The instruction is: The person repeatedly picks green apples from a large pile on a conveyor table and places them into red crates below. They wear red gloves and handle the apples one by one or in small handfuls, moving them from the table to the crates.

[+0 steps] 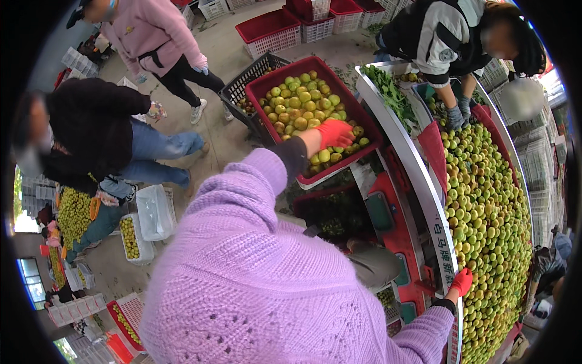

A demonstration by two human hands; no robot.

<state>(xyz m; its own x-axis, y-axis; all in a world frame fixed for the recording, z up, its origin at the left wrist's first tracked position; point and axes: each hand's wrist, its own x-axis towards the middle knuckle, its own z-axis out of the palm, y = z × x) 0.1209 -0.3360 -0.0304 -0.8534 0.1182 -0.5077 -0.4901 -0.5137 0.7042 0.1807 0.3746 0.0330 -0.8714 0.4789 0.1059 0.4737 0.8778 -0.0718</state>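
My left hand (336, 134), in a red glove, is over the round green-brown fruit (301, 105) in a red-lined crate (317, 63), its palm turned down. Whether it holds a fruit is hidden. My right hand (462, 281), also red-gloved, is at the metal edge of a long sorting table (432, 195), beside a wide layer of the same fruit (486, 227). Its fingers are too small in view to tell what they grip. Both forearms are in lilac knitted sleeves.
A co-worker's gloved hands (457, 116) are at the table's far end, near green leaves (391, 93). A black crate (241, 98) adjoins the red-lined one. Two people stand at the left. A dark red crate (304, 207) lies below the table edge. Empty red-lined crates (268, 27) stand behind.
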